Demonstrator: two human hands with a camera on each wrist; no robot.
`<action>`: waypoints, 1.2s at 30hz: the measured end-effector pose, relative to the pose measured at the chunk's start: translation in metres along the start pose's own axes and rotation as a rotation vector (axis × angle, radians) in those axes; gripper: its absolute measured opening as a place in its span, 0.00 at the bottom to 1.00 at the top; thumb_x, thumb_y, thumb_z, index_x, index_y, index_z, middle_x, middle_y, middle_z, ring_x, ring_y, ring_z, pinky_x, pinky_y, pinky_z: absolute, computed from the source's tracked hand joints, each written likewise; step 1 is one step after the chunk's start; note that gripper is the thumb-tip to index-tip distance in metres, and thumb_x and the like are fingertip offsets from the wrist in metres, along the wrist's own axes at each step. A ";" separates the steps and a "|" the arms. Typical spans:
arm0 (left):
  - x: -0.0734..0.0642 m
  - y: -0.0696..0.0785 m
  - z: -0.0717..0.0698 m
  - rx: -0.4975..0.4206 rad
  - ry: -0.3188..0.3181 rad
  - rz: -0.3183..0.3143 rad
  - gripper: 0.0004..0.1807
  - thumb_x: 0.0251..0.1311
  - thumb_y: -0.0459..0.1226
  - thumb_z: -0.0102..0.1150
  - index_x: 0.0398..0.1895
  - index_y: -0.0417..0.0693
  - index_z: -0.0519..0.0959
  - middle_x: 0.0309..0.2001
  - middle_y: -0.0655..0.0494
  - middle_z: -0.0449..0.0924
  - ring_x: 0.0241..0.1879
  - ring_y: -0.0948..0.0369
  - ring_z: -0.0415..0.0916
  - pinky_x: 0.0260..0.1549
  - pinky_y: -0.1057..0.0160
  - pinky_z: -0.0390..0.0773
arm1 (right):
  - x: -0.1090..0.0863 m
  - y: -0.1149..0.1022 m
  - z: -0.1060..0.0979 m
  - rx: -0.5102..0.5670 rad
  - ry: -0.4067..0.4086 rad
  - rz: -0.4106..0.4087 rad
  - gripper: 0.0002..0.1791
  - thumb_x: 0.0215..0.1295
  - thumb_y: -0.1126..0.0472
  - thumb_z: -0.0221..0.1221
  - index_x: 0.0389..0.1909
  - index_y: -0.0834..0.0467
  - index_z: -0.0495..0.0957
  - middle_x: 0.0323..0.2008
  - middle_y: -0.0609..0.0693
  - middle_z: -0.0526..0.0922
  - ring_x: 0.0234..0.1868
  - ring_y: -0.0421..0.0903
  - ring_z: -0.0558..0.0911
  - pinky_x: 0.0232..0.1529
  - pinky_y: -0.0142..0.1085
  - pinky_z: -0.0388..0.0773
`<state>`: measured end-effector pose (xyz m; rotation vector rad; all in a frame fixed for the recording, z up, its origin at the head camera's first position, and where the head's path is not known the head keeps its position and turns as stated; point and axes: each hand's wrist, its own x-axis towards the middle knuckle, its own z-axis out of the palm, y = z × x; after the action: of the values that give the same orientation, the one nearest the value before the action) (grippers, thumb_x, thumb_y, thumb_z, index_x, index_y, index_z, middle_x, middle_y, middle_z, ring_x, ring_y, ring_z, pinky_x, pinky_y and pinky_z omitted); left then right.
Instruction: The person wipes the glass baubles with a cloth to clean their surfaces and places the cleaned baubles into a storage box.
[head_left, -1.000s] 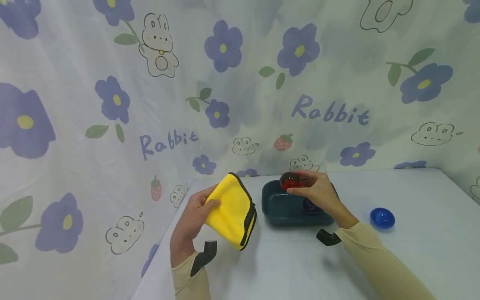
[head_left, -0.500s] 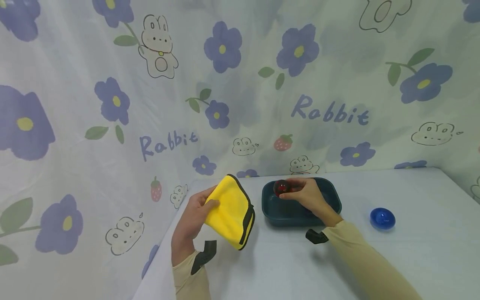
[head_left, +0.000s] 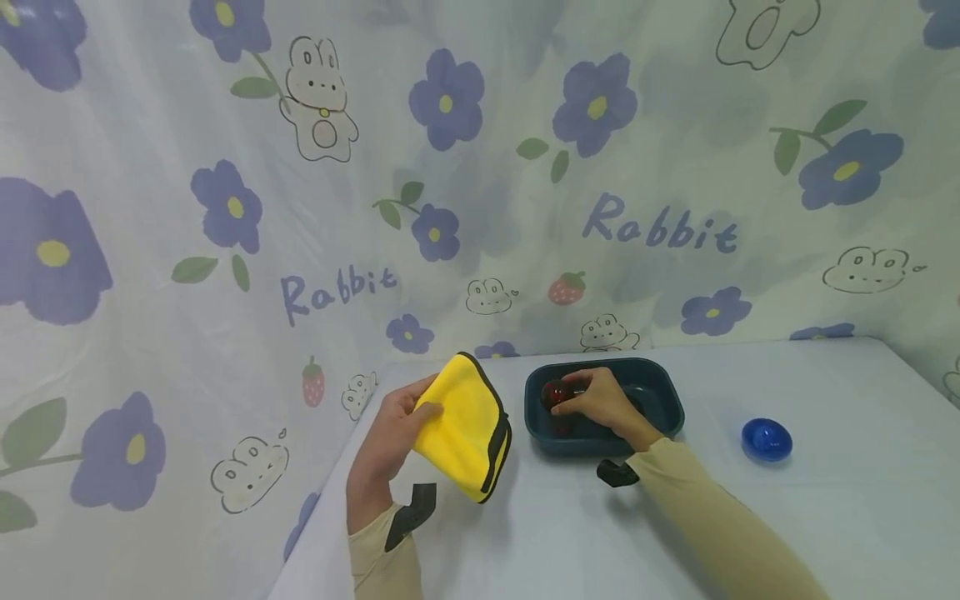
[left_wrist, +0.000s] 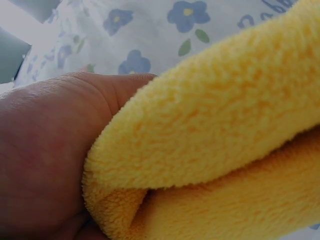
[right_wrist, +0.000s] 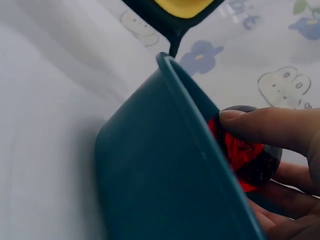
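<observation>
A glossy red-and-black round ball is pinched between the thumb and fingers of my right hand, at the left part of a dark teal, rounded rectangular tray; I cannot tell whether it touches the bottom. My left hand grips a folded bright-yellow plush cloth with black edging, the thumb lying over it, to the left of the tray and apart from it. Both stand over a smooth white tabletop, where soft shadows fall below my arms. To the right of the tray, well apart, lies a shiny blue oval piece. Beyond the far edge, and along the left side, hangs a pale backdrop fabric, lightly creased, printed with purple-blue flowers, outlined rabbits, small strawberries and the word "Rabbit". Beige sleeves cover my forearms.
</observation>
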<state>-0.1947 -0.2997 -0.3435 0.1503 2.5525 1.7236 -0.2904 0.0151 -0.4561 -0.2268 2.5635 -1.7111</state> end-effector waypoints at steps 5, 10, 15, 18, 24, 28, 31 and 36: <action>0.001 -0.001 0.001 -0.012 -0.010 0.000 0.29 0.71 0.35 0.52 0.75 0.47 0.70 0.40 0.46 0.84 0.32 0.53 0.84 0.39 0.61 0.85 | 0.004 0.003 0.004 -0.045 -0.010 0.026 0.35 0.46 0.58 0.80 0.56 0.65 0.83 0.55 0.61 0.86 0.59 0.57 0.82 0.59 0.53 0.80; 0.001 -0.001 0.003 0.002 -0.017 0.000 0.29 0.71 0.36 0.52 0.75 0.47 0.70 0.41 0.44 0.84 0.32 0.53 0.83 0.39 0.61 0.84 | 0.008 0.007 0.008 -0.118 -0.005 0.030 0.34 0.44 0.59 0.80 0.54 0.66 0.84 0.56 0.64 0.84 0.61 0.60 0.81 0.62 0.57 0.77; 0.001 0.000 0.003 0.012 -0.019 0.012 0.29 0.71 0.36 0.52 0.75 0.47 0.70 0.42 0.42 0.83 0.33 0.52 0.83 0.40 0.60 0.84 | 0.012 0.008 0.011 -0.176 -0.008 0.006 0.34 0.43 0.60 0.81 0.54 0.68 0.83 0.54 0.65 0.86 0.56 0.58 0.83 0.59 0.54 0.80; 0.002 0.000 0.003 0.008 -0.028 0.018 0.29 0.71 0.36 0.52 0.75 0.47 0.69 0.42 0.42 0.83 0.33 0.52 0.83 0.40 0.60 0.85 | 0.015 0.007 0.012 -0.209 -0.014 -0.008 0.35 0.43 0.60 0.81 0.54 0.69 0.83 0.54 0.65 0.86 0.56 0.58 0.84 0.58 0.53 0.81; 0.003 -0.002 0.003 -0.003 -0.037 0.016 0.29 0.71 0.36 0.52 0.76 0.49 0.69 0.41 0.43 0.83 0.33 0.52 0.84 0.39 0.60 0.85 | 0.016 0.000 0.012 -0.238 -0.012 -0.019 0.38 0.47 0.61 0.79 0.60 0.71 0.79 0.58 0.67 0.84 0.60 0.62 0.83 0.62 0.55 0.79; 0.003 -0.002 0.004 0.004 -0.036 0.018 0.29 0.71 0.36 0.52 0.75 0.49 0.69 0.41 0.43 0.83 0.32 0.52 0.84 0.39 0.60 0.85 | 0.017 -0.007 0.007 -0.261 0.024 -0.052 0.39 0.51 0.60 0.77 0.64 0.71 0.76 0.60 0.67 0.82 0.64 0.63 0.81 0.66 0.56 0.76; 0.003 0.000 0.005 0.004 -0.045 0.017 0.29 0.71 0.37 0.53 0.75 0.49 0.69 0.42 0.42 0.84 0.32 0.52 0.84 0.39 0.60 0.85 | 0.015 -0.012 0.000 -0.251 0.056 -0.083 0.38 0.55 0.58 0.75 0.65 0.69 0.75 0.61 0.66 0.82 0.62 0.62 0.82 0.64 0.55 0.78; 0.002 0.002 0.007 0.002 -0.055 0.011 0.29 0.71 0.37 0.52 0.75 0.49 0.69 0.43 0.41 0.84 0.33 0.52 0.84 0.39 0.59 0.85 | 0.004 -0.020 -0.026 -0.180 0.082 -0.143 0.35 0.61 0.57 0.72 0.66 0.68 0.75 0.62 0.67 0.81 0.59 0.63 0.84 0.57 0.54 0.83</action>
<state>-0.1963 -0.2927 -0.3442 0.2085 2.5194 1.6959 -0.2957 0.0306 -0.4272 -0.3632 2.8281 -1.5618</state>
